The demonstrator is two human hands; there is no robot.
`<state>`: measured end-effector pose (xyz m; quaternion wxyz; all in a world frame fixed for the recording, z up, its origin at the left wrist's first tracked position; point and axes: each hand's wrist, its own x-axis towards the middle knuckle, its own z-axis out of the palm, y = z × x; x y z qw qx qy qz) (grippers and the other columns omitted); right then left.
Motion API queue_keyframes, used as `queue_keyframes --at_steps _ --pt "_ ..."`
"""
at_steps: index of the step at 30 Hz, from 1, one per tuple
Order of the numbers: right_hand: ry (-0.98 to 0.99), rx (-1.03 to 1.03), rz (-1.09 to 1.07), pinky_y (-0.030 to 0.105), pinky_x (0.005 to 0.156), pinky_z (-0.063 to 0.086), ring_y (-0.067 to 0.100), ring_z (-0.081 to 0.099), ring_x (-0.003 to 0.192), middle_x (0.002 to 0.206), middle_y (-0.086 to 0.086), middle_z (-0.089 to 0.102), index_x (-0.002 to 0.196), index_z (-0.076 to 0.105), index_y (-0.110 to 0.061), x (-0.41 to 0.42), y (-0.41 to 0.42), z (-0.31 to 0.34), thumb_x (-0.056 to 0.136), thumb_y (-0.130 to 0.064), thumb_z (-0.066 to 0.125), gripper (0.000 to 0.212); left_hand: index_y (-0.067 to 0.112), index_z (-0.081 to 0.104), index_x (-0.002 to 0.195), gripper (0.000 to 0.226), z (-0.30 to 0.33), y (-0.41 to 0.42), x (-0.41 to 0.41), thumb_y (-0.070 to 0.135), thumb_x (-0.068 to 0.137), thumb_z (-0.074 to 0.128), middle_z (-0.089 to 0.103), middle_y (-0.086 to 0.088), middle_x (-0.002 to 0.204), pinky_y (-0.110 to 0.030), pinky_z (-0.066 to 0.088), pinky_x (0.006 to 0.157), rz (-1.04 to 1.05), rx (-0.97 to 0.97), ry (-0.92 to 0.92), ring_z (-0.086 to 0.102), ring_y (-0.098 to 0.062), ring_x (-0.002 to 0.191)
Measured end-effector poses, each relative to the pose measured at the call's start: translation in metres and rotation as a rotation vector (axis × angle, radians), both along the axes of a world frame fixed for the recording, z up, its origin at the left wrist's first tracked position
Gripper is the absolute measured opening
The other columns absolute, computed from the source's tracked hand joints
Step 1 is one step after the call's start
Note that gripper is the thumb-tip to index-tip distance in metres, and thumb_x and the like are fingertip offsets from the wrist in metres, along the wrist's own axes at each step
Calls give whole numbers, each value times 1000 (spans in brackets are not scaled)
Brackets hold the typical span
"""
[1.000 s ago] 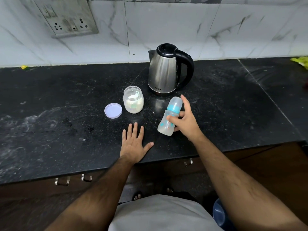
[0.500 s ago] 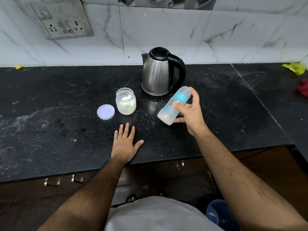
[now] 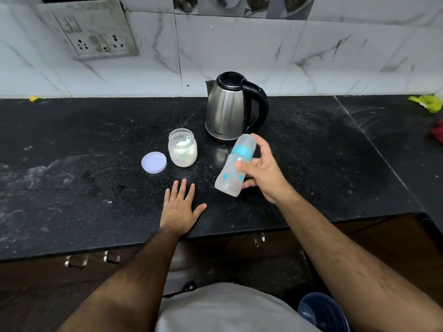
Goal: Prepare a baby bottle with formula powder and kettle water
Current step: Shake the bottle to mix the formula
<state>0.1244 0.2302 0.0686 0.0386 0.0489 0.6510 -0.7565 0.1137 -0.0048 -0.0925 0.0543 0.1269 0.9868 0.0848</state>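
Observation:
My right hand (image 3: 262, 173) grips a capped baby bottle (image 3: 231, 173) with a blue collar, held tilted above the black counter, cap pointing up toward the kettle. A steel kettle (image 3: 226, 109) with a black handle stands just behind it. Left of the kettle sits an open jar of formula powder (image 3: 182, 152) with a white scoop inside. Its pale lid (image 3: 154, 162) lies flat beside it. My left hand (image 3: 181, 207) rests flat on the counter near the front edge, fingers straight.
The black stone counter (image 3: 72, 164) carries dusty smears on the left. A socket plate (image 3: 93, 29) is on the tiled wall. Yellow-green (image 3: 426, 103) and red (image 3: 437, 134) cloths lie at the far right. A blue bucket (image 3: 321, 312) stands on the floor.
The bottle in my right hand has tilted and shifted back and forth in the air. My left hand has stayed flat on the counter.

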Motion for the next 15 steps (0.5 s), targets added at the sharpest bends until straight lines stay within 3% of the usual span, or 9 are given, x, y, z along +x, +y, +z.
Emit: queue_keyframes --at_steps 5,9,13,15 --pt "1 -109 -204 42 60 60 30 74 92 101 5 74 146 27 -35 -3 2 3 87 -12 70 76 22 16 158 81 -1 0 0 71 93 18 6 -7 167 -47 -1 123 0 -5 7 -4 -28 154" --pt "13 2 -13 39 55 59 28 75 87 97 7 76 143 28 -37 7 -7 2 87 -7 69 75 22 15 158 82 -1 -1 0 71 92 16 4 -7 167 -47 -1 123 6 -11 5 -5 -27 154" --pt "14 -138 -289 41 59 59 28 75 89 105 6 70 145 29 -31 3 1 7 89 -10 66 69 22 14 158 82 -1 0 1 71 92 15 4 -7 167 -47 -2 123 4 -7 8 -5 -27 154" --pt "8 -56 -152 38 56 59 25 75 86 102 9 72 145 29 -33 8 -3 6 88 -9 67 73 22 15 158 81 -1 -1 1 71 93 17 5 -6 167 -47 -1 124 4 1 8 -5 -27 154"
